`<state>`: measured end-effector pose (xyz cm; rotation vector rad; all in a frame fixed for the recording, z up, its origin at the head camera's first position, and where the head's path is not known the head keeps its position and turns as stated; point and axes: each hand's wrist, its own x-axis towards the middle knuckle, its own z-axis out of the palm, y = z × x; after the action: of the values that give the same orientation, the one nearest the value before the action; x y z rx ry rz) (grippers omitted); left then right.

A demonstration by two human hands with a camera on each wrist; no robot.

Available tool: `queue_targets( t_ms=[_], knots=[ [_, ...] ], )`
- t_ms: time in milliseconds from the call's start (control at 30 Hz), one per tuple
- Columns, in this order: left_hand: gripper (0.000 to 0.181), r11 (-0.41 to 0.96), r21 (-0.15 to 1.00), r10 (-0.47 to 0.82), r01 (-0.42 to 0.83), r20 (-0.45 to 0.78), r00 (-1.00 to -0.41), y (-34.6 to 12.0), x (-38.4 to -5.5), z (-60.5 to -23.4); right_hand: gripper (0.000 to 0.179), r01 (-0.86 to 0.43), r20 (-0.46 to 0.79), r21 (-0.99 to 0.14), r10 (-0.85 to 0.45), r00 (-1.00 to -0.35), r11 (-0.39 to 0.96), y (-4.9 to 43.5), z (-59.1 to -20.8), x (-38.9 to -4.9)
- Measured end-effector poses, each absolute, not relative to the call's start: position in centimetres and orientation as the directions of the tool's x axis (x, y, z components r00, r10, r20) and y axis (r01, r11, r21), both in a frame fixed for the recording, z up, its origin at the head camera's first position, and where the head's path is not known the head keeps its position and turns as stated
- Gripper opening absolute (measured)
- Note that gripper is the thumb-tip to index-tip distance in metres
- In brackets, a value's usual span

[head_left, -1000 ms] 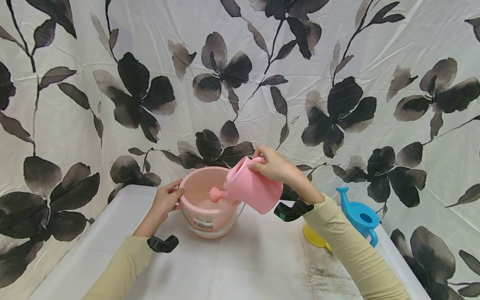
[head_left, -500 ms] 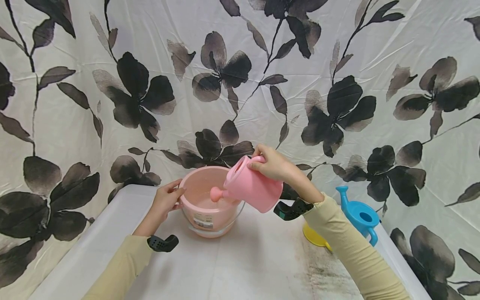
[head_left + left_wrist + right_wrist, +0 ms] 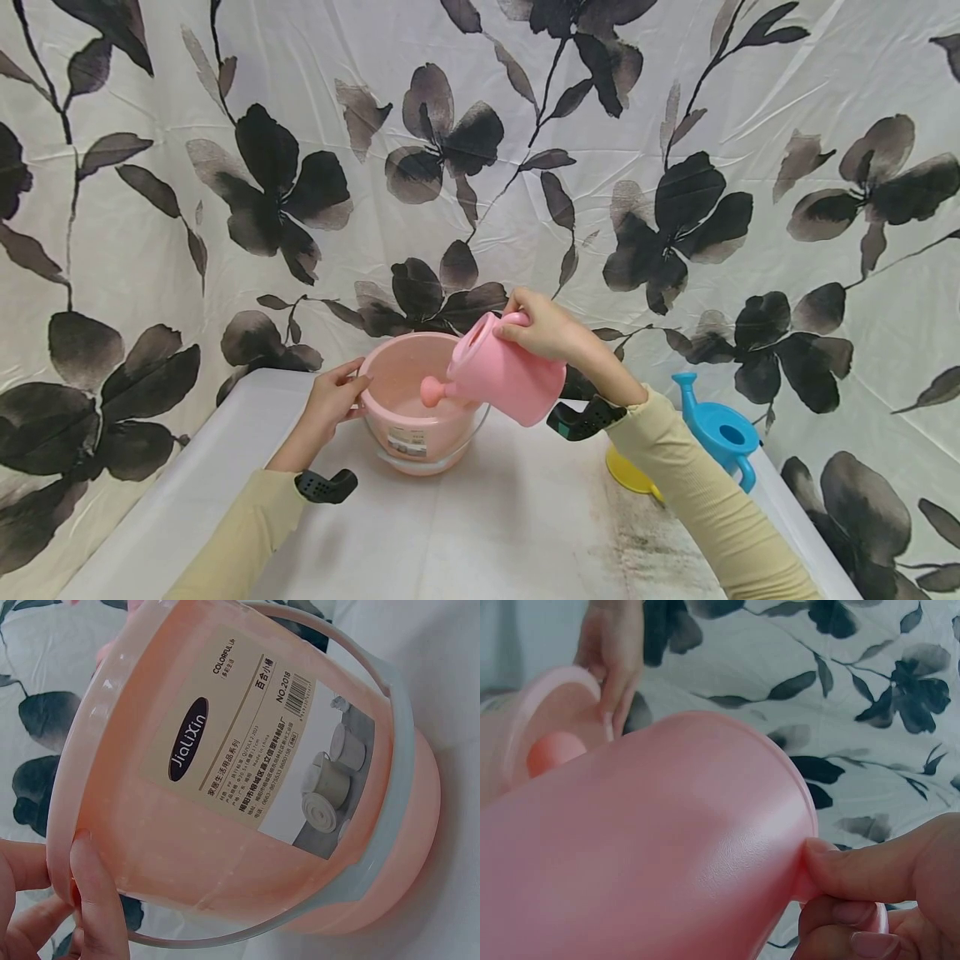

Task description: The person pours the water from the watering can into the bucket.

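Observation:
A pale pink bucket (image 3: 420, 439) stands upright on the white table, its light grey bail handle (image 3: 401, 727) hanging down over the labelled side (image 3: 247, 742). My left hand (image 3: 327, 406) pinches the bucket's rim at its left side, thumb outside. Tilted over the opening is a pink watering can (image 3: 513, 379), its round sprinkler head (image 3: 432, 391) pointing down into the bucket. My right hand (image 3: 547, 332) grips the can's handle from above; the right wrist view shows the thumb (image 3: 862, 870) and curled fingers around it.
To the right stands a blue watering can (image 3: 720, 435) near the table edge. A yellow object (image 3: 628, 471) lies partly hidden behind the right sleeve. Dark smudges (image 3: 648, 542) mark the table cloth there. A floral curtain (image 3: 480, 167) hangs close behind the table.

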<state>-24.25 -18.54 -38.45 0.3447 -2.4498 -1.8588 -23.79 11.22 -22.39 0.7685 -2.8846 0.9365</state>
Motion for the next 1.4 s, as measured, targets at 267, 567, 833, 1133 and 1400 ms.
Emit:
queue_targets(
  t_ms=[267,567,833,1133,1400],
  knots=[
    [0.055,0.254,0.955,-0.203,-0.151,-0.100,-0.974,-18.5,-24.2,-38.4,0.018,-0.458,0.183,-0.565,-0.437,-0.881,0.686,11.3,-22.5,-23.9],
    [0.055,0.258,0.954,-0.208,-0.154,-0.101,-0.973,-18.4,-24.1,-38.3,0.016,-0.466,0.200,-0.576,-0.437,-0.877,0.672,11.6,-23.0,-24.3],
    [0.055,0.257,0.956,-0.201,-0.144,-0.093,-0.975,-18.4,-24.1,-38.3,0.016,-0.444,0.192,-0.589,-0.417,-0.889,0.675,11.8,-23.2,-24.2],
    [0.054,0.259,0.955,-0.205,-0.146,-0.093,-0.974,-18.4,-24.1,-38.2,0.016,-0.434,0.205,-0.611,-0.398,-0.894,0.662,11.9,-23.6,-24.3],
    [0.054,0.259,0.954,-0.210,-0.150,-0.096,-0.973,-18.5,-24.2,-38.5,0.023,-0.339,0.177,-0.707,-0.309,-0.934,0.621,12.6,-24.9,-23.9]
  ],
)
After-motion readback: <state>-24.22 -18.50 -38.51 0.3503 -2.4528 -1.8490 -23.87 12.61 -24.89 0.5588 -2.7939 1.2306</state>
